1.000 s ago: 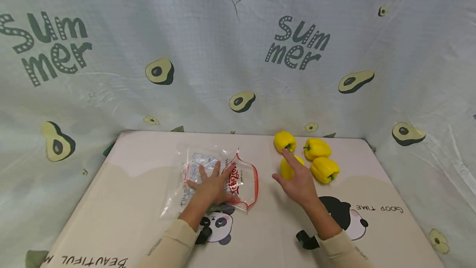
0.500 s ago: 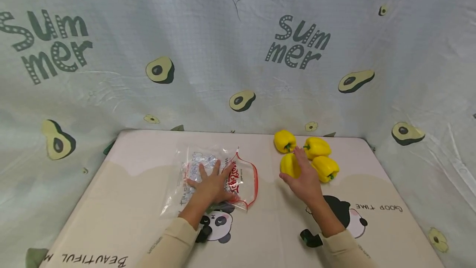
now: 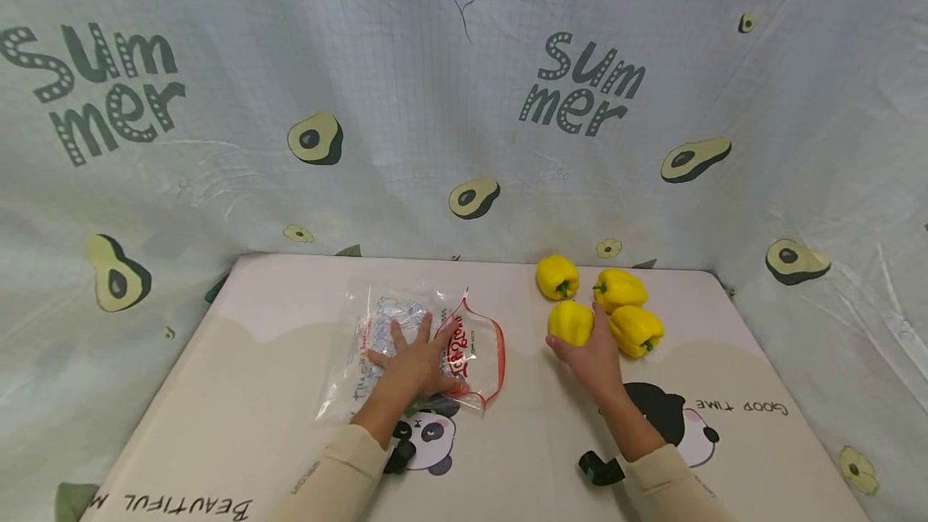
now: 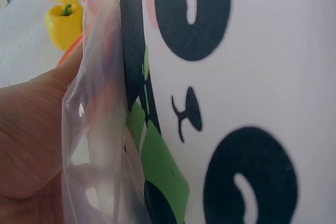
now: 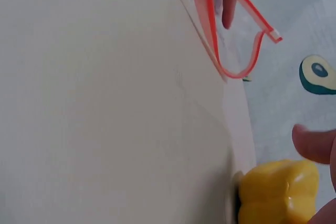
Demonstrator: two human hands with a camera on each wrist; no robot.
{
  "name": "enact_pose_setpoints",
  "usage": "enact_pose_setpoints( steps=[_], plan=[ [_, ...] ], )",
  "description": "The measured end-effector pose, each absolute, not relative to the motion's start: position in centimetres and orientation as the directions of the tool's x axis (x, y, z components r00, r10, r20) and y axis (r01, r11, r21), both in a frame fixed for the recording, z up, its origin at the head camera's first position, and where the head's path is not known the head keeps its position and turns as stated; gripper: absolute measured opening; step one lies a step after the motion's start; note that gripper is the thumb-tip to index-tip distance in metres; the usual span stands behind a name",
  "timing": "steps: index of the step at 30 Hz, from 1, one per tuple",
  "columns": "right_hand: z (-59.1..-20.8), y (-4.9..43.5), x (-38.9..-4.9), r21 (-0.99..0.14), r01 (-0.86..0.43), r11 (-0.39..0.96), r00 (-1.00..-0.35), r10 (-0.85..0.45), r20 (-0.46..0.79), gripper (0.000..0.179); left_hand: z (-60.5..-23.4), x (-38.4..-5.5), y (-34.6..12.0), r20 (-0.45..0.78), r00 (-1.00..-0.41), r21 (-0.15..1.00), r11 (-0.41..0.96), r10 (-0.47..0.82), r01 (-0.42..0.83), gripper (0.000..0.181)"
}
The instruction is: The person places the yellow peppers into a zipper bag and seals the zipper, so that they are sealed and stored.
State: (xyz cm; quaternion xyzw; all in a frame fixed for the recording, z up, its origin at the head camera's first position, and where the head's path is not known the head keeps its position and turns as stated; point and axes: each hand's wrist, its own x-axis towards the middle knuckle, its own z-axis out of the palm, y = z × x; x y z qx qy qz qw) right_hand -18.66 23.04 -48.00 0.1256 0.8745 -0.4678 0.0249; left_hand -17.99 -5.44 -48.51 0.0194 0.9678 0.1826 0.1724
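A clear plastic zip bag [image 3: 474, 349] with a red-edged mouth lies on its side, mouth facing right. My left hand [image 3: 413, 361] rests on it with fingers spread. In the left wrist view, the clear bag film [image 4: 92, 145] stands up beside the hand [image 4: 31, 145]. My right hand [image 3: 598, 361] holds a yellow bell pepper [image 3: 569, 322], thumb at its left side and fingers at its right. The right wrist view shows the thumb [image 5: 315, 142] above that pepper [image 5: 278, 192]; its lower part is out of frame.
More yellow bell peppers sit close by: one behind [image 3: 557, 276], one at the back right [image 3: 621, 288] and one to the right [image 3: 635, 330]. A panda-printed cloth covers the table [image 3: 239, 393]. A patterned curtain [image 3: 391, 208] hangs along the table's back edge.
My right hand has moved right and closed round the nearest bell pepper, which has tipped slightly. The left hand and the bag have stayed in place.
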Motion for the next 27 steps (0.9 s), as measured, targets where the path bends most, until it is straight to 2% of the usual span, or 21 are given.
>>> enact_pose_setpoints(
  steps=[8,14,27],
  plan=[
    [-48.2,22.1,-19.0,-0.856,0.346,0.385,-0.921,0.315,-0.230,0.105,-48.5,-18.0,-5.5,-0.317,-0.942,0.344,0.939,0.109,-0.007,0.110],
    [-48.7,21.7,-18.9,-0.889,0.364,0.279,-0.895,0.370,-0.250,0.093,-48.7,-17.7,-5.6,-0.320,-0.941,0.340,0.940,0.107,-0.009,0.110],
    [-48.2,22.0,-19.1,-0.913,0.345,0.220,-0.898,0.360,-0.252,0.086,-48.6,-17.6,-5.6,-0.302,-0.945,0.351,0.936,0.123,0.009,0.110]
  ],
)
